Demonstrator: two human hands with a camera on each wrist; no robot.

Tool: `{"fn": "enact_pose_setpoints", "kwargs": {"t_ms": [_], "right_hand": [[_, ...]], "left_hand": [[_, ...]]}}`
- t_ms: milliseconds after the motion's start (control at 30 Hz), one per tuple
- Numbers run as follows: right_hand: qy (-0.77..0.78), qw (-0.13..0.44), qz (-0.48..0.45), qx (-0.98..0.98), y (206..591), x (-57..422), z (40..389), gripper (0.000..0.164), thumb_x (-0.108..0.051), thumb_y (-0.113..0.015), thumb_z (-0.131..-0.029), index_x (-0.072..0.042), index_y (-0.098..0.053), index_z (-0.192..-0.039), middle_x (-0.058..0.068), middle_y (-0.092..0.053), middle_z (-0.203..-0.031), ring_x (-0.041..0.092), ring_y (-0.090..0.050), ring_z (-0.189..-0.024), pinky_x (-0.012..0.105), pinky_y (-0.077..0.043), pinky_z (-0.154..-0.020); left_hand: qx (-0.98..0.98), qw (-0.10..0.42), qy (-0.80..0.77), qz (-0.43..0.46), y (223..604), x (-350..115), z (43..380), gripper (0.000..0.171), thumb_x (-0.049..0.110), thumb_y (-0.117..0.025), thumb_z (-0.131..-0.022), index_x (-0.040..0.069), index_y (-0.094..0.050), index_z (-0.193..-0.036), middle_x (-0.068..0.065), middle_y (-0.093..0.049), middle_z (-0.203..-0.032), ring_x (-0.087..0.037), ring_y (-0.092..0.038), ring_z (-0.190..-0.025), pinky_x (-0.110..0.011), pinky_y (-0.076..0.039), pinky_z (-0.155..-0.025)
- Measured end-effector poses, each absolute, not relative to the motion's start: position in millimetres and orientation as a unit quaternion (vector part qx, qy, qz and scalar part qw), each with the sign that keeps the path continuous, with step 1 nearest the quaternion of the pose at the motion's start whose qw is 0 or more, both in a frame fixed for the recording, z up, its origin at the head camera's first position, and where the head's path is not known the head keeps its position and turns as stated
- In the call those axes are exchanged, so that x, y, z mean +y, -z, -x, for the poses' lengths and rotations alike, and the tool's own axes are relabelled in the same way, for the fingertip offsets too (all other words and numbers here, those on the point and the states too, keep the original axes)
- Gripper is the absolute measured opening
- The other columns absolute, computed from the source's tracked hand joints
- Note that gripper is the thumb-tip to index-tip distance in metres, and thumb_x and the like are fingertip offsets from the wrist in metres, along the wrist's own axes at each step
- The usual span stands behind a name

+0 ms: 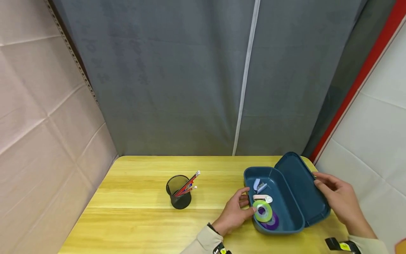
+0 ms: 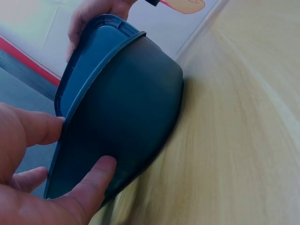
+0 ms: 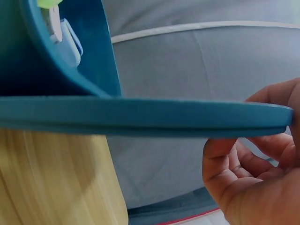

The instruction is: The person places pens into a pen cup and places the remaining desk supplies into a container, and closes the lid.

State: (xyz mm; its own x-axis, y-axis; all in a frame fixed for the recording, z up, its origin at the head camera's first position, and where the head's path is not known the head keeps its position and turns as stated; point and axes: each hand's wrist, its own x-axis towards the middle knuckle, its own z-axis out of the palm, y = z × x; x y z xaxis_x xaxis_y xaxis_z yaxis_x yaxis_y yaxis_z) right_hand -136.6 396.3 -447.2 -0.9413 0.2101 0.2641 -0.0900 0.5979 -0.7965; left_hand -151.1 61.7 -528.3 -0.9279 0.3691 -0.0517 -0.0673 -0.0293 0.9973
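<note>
A dark blue plastic box (image 1: 290,214) stands at the table's right with its hinged lid (image 1: 306,194) raised and leaning to the right. My left hand (image 1: 234,214) holds the box's left side, the thumb at the rim and fingers along the outer wall (image 2: 126,98). On the lid's outer edge, my right hand (image 1: 342,198) pinches between thumb and fingers, as the right wrist view shows at the lid edge (image 3: 164,115). Inside the box lie a pale blue stapler (image 1: 261,187), a pinkish correction tape (image 1: 260,197), a green tape roll (image 1: 269,212) and a purple tape roll (image 1: 274,223).
A black mesh pen cup (image 1: 180,203) holding several pencils (image 1: 188,186) stands left of the box on the wooden table (image 1: 133,211). Grey curtain (image 1: 174,88) hangs behind the table, with white fabric walls (image 1: 371,123) at both sides.
</note>
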Motion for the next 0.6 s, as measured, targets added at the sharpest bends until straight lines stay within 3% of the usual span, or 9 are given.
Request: {"fn": "enact_pose_setpoints", "kwargs": {"t_ms": [600], "right_hand": [[-0.433, 0.179, 0.007, -0.884, 426, 363, 124, 0.037, -0.024, -0.068, -0.105, 0.000, -0.069, -0.134, -0.033, -0.065, -0.096, -0.011, -0.059, -0.087, 0.010, -0.052, -0.069]], "left_hand": [[0.685, 0.162, -0.702, -0.109, 527, 60, 151, 0.068, 0.007, -0.078, -0.094, 0.018, -0.050, -0.156, -0.016, -0.057, -0.143, -0.035, -0.058, -0.136, -0.040, -0.063, -0.095]]}}
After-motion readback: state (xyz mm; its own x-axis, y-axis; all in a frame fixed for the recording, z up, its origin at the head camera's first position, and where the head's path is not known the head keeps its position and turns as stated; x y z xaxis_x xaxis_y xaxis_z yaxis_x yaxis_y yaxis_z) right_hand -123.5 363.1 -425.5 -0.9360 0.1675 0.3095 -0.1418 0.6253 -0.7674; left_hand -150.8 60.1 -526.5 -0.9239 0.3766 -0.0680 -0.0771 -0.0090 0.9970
